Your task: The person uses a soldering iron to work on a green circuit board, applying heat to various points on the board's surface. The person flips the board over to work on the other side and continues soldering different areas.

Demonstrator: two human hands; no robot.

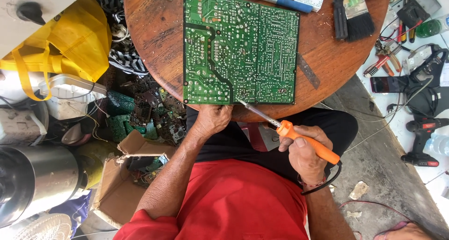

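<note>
The right hand (304,149) is wrapped around the orange handle of a soldering iron (299,139), fingers curled tight on the grip with the thumb on top. The forearm comes up from the lower right, and the wrist is bent so the metal tip slants up and to the left, touching the near edge of the green circuit board (241,48). The left hand (213,120) reaches forward from a bent elbow and pinches that same near edge, fingers closed against the rim of the round wooden table (154,29). The board lies flat on the table, solder side up, just in front of the person's lap. Two paintbrushes (353,15) lie at the table's far side.
</note>
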